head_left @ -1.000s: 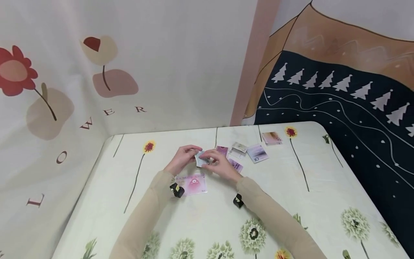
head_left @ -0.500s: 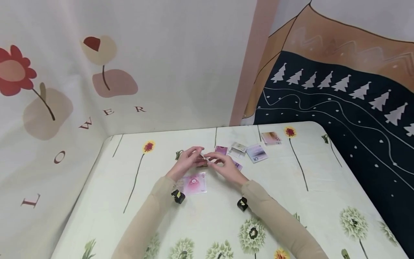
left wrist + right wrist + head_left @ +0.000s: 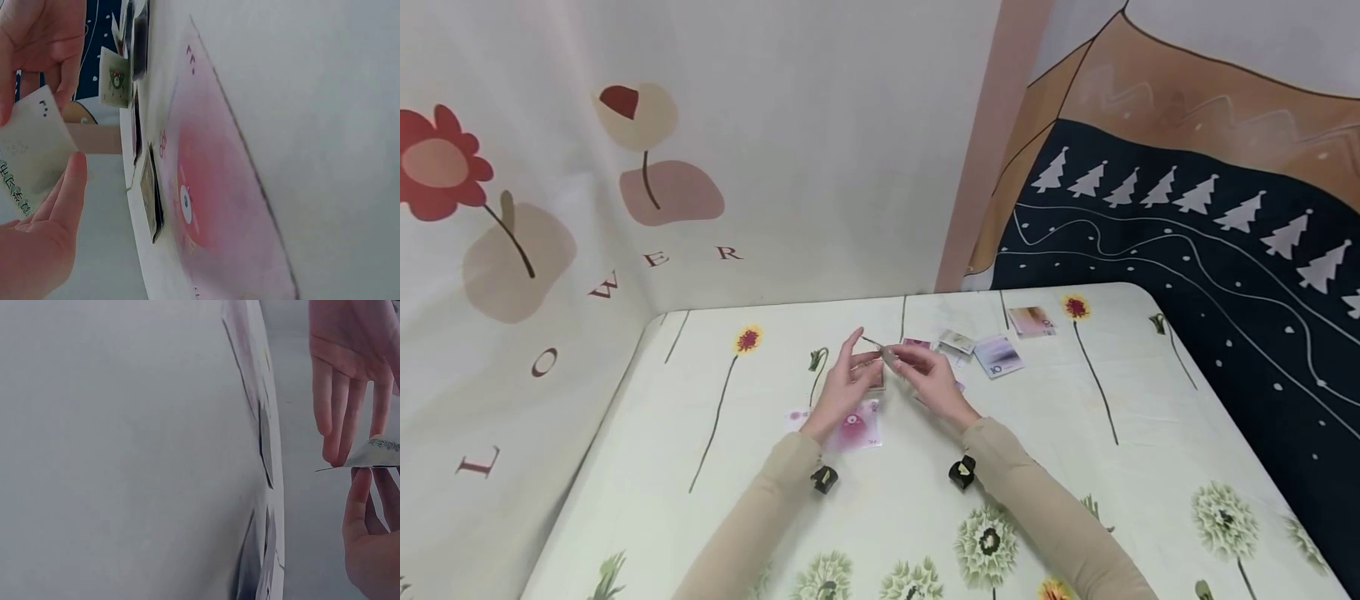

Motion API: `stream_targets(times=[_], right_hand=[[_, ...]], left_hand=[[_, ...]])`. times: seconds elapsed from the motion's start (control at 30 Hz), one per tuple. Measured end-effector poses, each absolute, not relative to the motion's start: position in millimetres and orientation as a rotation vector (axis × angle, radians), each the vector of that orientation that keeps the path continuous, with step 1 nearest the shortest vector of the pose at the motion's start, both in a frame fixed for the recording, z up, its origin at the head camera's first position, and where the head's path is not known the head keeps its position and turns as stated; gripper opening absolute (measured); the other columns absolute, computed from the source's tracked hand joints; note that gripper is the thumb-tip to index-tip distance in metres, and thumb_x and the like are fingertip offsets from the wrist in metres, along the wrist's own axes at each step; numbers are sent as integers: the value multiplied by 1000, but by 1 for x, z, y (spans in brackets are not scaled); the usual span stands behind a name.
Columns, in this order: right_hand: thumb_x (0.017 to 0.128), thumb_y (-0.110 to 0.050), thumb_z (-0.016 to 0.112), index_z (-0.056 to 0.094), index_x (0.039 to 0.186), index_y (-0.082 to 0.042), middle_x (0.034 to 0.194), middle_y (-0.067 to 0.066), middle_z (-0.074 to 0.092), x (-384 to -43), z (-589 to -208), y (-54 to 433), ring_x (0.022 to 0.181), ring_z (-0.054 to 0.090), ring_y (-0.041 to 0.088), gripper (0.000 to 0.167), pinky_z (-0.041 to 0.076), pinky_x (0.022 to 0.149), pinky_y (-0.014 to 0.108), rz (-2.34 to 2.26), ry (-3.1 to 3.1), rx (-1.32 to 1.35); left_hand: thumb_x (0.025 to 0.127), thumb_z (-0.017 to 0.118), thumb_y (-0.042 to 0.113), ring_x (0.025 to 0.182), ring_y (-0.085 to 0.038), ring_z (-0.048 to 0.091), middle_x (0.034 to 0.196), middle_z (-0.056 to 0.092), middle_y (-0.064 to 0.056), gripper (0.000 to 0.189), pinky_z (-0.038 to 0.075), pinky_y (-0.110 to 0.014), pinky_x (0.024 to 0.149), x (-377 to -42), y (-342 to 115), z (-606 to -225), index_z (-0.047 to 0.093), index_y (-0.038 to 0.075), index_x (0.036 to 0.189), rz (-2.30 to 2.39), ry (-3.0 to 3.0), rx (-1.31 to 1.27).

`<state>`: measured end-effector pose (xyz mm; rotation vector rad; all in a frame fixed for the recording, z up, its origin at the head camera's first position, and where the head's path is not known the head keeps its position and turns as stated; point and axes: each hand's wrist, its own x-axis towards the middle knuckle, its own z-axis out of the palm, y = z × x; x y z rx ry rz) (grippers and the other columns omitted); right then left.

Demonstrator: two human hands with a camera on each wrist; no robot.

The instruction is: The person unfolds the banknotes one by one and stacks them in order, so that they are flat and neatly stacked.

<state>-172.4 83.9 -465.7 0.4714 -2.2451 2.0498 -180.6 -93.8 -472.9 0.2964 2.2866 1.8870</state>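
Note:
Between my two hands, above the table, is a pale grey-green toy banknote [image 3: 40,153] with black lettering along one edge. My right hand [image 3: 931,382] pinches it between thumb and fingers; in the head view the note looks thin and nearly edge-on. My left hand [image 3: 841,385] has its fingers extended, with fingertips right at the note's other side. In the right wrist view the left palm [image 3: 347,356] faces the camera above the note. Below the hands lies a brownish note [image 3: 876,381], partly covered. Nearer me is a pink note [image 3: 859,425] with a one-eyed cartoon figure.
To the right lie a purple 10 note [image 3: 998,357], a folded green note [image 3: 957,341], a reddish-brown note [image 3: 1032,322] and a magenta note [image 3: 916,342]. Another pink piece [image 3: 795,418] shows beside the left wrist. A flower-print cloth [image 3: 1037,467] covers the table, with hanging curtains behind.
A second ago both hands gripped a note showing its pale blue face. Now a grey-green note is tilted edge-on in the right hand, and the left fingers have straightened and spread.

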Motion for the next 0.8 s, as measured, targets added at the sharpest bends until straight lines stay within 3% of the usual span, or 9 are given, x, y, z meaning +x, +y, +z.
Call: stream_targets(times=[0.17,0.47,0.8], right_hand=[[92,4,60,59,119,13,117,29,61,-167,-452,85,106,61,35,29,50,90,31,2047,-2269,414],[91,6,60,59,113,19,108,31,62,-166,-454,86,82,62,5,25,53,75,22,2138,-2254,365],[92,9,56,57,114,21,106,34,62,-163,-455,86,78,64,6,25,55,76,25,2216,-2231,411]], left_hand=[[95,62,18,109,-32,62,134,53,-21,76,51,-40,90,-178,-90,-475,16,25,155,1866,2339,381],[89,70,11,104,-38,63,122,58,-29,73,53,-36,87,-176,-83,-479,32,11,151,1869,2394,522],[85,71,0,93,-35,67,113,64,-27,72,55,-29,78,-172,-78,-480,33,-3,147,1867,2454,551]])
